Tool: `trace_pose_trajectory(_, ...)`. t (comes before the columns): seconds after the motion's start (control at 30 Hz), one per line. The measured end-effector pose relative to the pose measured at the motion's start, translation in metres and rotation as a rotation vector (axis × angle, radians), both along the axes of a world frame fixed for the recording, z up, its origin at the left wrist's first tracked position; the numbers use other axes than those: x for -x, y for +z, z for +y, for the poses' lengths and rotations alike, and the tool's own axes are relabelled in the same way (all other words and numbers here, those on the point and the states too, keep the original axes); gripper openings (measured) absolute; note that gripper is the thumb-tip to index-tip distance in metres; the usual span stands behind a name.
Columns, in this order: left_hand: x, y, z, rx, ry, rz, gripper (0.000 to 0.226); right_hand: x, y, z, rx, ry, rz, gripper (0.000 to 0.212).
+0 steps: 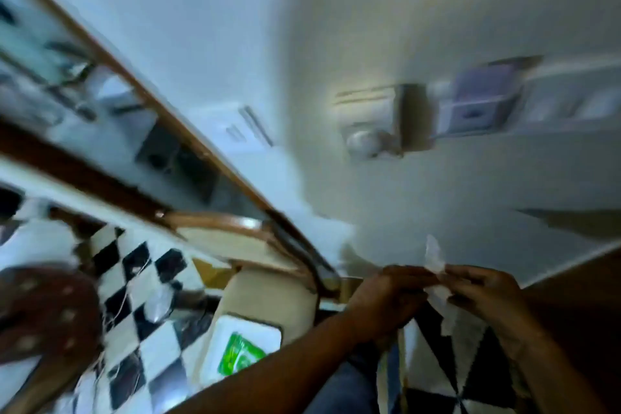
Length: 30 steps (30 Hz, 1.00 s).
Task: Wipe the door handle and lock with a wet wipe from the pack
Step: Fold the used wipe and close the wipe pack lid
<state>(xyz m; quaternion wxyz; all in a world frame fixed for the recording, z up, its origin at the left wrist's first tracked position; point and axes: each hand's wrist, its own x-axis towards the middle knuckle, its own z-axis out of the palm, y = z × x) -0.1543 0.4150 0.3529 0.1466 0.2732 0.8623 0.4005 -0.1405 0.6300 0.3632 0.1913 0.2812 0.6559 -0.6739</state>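
The view is blurred and tilted. Both hands meet low at the right and pinch a thin white wet wipe (435, 260) between them. My left hand (386, 299) grips its left side, my right hand (484, 296) its right side. The white wipe pack (240, 351) with a green label lies on a beige chair seat at bottom centre. On the white door above, a round silver door knob (363, 141) sits beside a brass lock plate (413, 119). The hands are well below the knob.
A wood-framed mirror (100, 118) runs diagonally on the left. A wooden chair (235, 239) stands on the black-and-white checkered floor (141, 279). A brown dotted cloth (43, 312) lies at far left. A pale box-like fitting (480, 104) is on the door right of the lock.
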Motion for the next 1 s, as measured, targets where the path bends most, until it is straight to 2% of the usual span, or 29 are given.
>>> trace_pose_trajectory(0.1,-0.035,-0.017,-0.086,0.010,0.290,-0.063,0.037,0.016,-0.015,-0.075,-0.015,0.241,-0.053,0.016)
trace_pose_trajectory(0.23,-0.108,-0.054,-0.174,0.100,0.575,0.028,0.039,0.017,-0.027,-0.173,-0.027,0.524,-0.111,0.022)
trace_pose_trajectory(0.27,-0.130,-0.065,-0.196,0.068,0.676,-0.045,0.040,0.017,-0.035,-0.201,-0.043,0.588,-0.137,0.025)
trace_pose_trajectory(0.33,-0.170,-0.090,-0.232,0.133,0.883,-0.163,0.044,0.015,-0.052,-0.253,-0.112,0.697,-0.185,0.023)
trace_pose_trajectory(0.4,-0.217,-0.127,-0.270,0.181,1.063,-0.363,0.047,0.007,-0.082,-0.314,-0.211,0.818,-0.200,0.024)
trace_pose_trajectory(0.5,-0.272,-0.180,-0.313,0.222,1.227,-0.564,0.051,-0.004,-0.125,-0.391,-0.353,0.949,-0.221,0.016)
trace_pose_trajectory(0.6,-0.308,-0.234,-0.346,0.259,1.376,-0.727,0.050,-0.019,-0.197,-0.460,-0.505,1.120,-0.190,0.025)
trace_pose_trajectory(0.67,-0.313,-0.259,-0.359,0.254,1.426,-0.792,0.050,-0.024,-0.237,-0.489,-0.553,1.210,-0.159,0.027)
trace_pose_trajectory(0.8,-0.298,-0.305,-0.381,0.136,1.672,-0.803,0.046,-0.026,-0.303,-0.532,-0.617,1.221,-0.011,0.053)
trace_pose_trajectory(0.87,-0.285,-0.322,-0.388,0.050,1.743,-0.792,0.043,-0.025,-0.326,-0.548,-0.630,1.239,0.043,0.048)
trace_pose_trajectory(1.0,-0.254,-0.351,-0.401,-0.036,1.814,-0.777,0.041,-0.025,-0.371,-0.566,-0.670,1.292,0.150,0.018)
